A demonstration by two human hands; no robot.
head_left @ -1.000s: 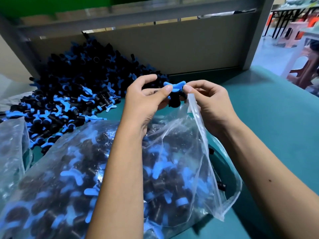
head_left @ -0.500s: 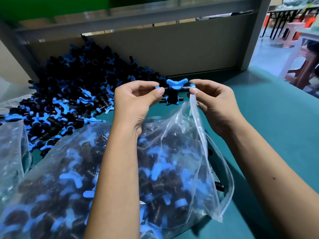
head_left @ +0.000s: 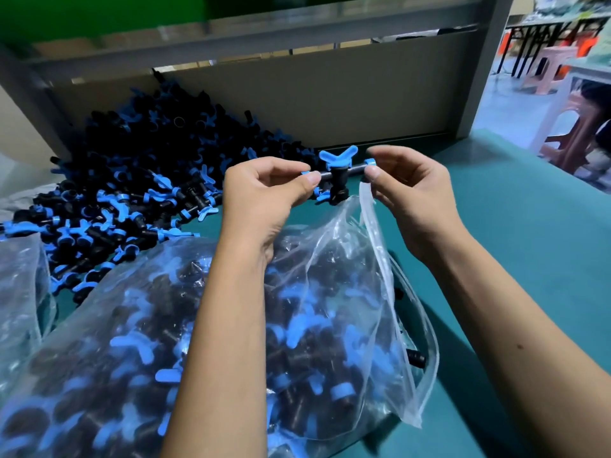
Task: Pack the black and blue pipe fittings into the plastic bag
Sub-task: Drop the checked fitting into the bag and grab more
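1. Two hands hold one fitting (head_left: 338, 175) above the plastic bag (head_left: 334, 292): left hand (head_left: 264, 193) pinches its left blue-capped end, right hand (head_left: 413, 196) pinches the right end, and the right-hand grip also seems to catch the bag's rim.
2. Loose pile of fittings (head_left: 132, 180) sits on the green tabletop (head_left: 512, 246) behind; bag already holds many.
3. To do it well, judged: keep the mouth lifted open with the right hand, lower the fitting past the rim, let go inside so nothing spills.
4. Second bag (head_left: 20, 292) at left edge.
5. No brands, labels or writing readable.
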